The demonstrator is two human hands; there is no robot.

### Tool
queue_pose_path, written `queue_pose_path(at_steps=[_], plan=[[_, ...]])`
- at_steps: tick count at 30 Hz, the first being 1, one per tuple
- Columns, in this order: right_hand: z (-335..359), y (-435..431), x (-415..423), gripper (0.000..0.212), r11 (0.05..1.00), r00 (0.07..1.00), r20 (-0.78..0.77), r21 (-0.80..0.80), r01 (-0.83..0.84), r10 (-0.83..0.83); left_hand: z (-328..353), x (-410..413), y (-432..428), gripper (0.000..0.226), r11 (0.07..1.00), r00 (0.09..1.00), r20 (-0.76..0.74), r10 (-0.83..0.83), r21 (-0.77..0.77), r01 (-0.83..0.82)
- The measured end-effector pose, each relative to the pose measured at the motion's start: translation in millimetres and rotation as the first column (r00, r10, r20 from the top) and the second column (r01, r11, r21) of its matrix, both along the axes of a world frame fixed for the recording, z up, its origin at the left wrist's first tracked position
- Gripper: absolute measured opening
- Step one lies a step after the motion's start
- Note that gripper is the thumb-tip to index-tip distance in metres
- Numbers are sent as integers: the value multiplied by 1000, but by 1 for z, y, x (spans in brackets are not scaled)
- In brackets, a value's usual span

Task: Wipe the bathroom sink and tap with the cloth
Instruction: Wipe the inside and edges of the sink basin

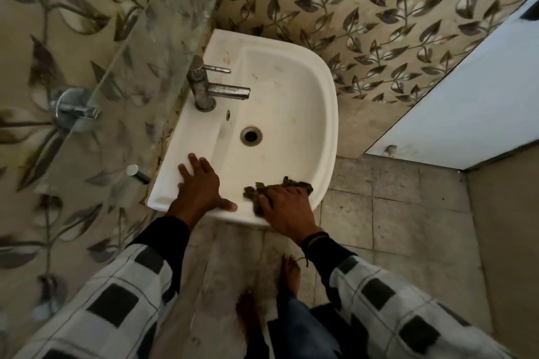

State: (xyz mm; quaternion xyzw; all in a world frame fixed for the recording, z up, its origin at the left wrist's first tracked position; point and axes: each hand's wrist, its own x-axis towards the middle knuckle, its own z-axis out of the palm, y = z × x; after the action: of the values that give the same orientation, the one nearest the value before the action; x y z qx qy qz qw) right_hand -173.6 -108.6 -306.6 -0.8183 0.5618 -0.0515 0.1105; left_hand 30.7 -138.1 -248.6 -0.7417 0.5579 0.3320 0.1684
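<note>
currently in our right hand (287, 207): brown cloth (252, 192), bunched, fingers curled over it, pressed on the near rim of the sink (291, 90).
our left hand (201, 186): released, fingers spread flat on the near left rim, holding nothing.
sink: white, wall-mounted, faint reddish marks in the basin.
tap (217, 87): metal, at the sink's left edge, spout over the basin, well apart from the cloth.
drain (251, 135): round, dark, between tap and cloth.

- Head view looks steeply down from above the sink (323, 114), near it
- Wide angle takes in the wall (379, 9) behind and floor (408, 213) below
</note>
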Motion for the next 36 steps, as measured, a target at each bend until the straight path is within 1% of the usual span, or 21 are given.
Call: queue_pose_path(at_steps=[2, 3, 5, 7, 9, 11, 13, 14, 16, 18, 20, 21, 22, 23, 24, 26, 28, 29, 30, 31, 36], plan=[[-1, -1, -9, 34, 997, 995, 71, 30, -74, 72, 1, 1, 2, 151, 1000, 1000, -5, 6, -5, -6], [-1, -9, -22, 34, 992, 990, 73, 16, -124, 123, 1, 1, 3, 151, 1000, 1000, -4, 1, -8, -1], [-6, -28, -51, 31, 980, 983, 1, -85, -181, 181, 0, 2, 3, 150, 1000, 1000, -6, -12, -13, 12], [-9, -34, -68, 24, 973, 989, -48, -176, -149, 143, 0, 3, 4, 150, 1000, 1000, -7, -16, -18, 16], [-11, -19, -64, 16, 966, 994, 4, -238, -104, 108, -1, 3, 4, 150, 1000, 1000, -9, -16, -23, 15], [-13, 1, -56, 21, 982, 994, 106, -190, -4, 24, -1, 3, 3, 150, 1000, 1000, -11, -14, -23, 14], [-9, 8, -57, 28, 988, 966, 240, -87, 124, -100, -1, 4, 3, 151, 1000, 1000, -8, -9, -24, 9], [-5, 5, -61, 29, 981, 930, 327, -40, 191, -168, -1, 4, 3, 151, 1000, 1000, -4, -11, -23, 11], [8, -7, -72, 30, 942, 814, 494, 30, 336, -306, -2, 3, 3, 151, 1000, 1000, -1, -13, -19, 13], [24, -23, -82, 31, 877, 692, 609, 13, 480, -387, -2, 2, 2, 152, 1000, 1000, 1, -14, -14, 14], [36, -42, -91, 28, 807, 591, 675, 11, 591, -442, -3, 2, 1, 152, 1000, 1000, 7, -13, -10, 13], [39, -52, -95, 26, 779, 558, 687, 17, 627, -464, -3, 2, 0, 152, 1000, 1000, 9, -14, -8, 15], [42, -60, -99, 30, 759, 554, 674, 14, 651, -488, -3, 2, 0, 152, 1000, 1000, 12, -17, -5, 17], [43, -64, -102, 35, 754, 580, 636, 3, 657, -508, -3, 2, -1, 152, 1000, 1000, 15, -18, -3, 18], [43, -66, -103, 38, 767, 636, 567, -11, 642, -524, -3, 2, -1, 152, 1000, 1000, 18, -18, -1, 18], [32, -60, -101, 37, 841, 776, 395, -14, 541, -492, -3, 2, -1, 152, 1000, 1000, 15, -18, 4, 18], [15, -39, -92, 36, 934, 915, 233, -62, 352, -329, -3, 2, -1, 153, 1000, 1000, 9, -11, 7, 11], [3, -28, -87, 37, 966, 962, 169, -110, 236, -216, -4, 3, -1, 153, 1000, 1000, 7, -7, 7, 7], [-7, -19, -84, 38, 979, 985, 126, -151, 139, -121, -4, 3, -1, 154, 1000, 1000, 7, -4, 7, 4], [-18, -17, -85, 38, 981, 992, 103, -170, 89, -73, -5, 3, 0, 154, 1000, 1000, 8, -3, 7, 3], [-33, -58, -98, 44, 961, 988, -68, -251, 117, -138, -4, 3, 0, 152, 1000, 1000, 8, -18, 3, 18]])
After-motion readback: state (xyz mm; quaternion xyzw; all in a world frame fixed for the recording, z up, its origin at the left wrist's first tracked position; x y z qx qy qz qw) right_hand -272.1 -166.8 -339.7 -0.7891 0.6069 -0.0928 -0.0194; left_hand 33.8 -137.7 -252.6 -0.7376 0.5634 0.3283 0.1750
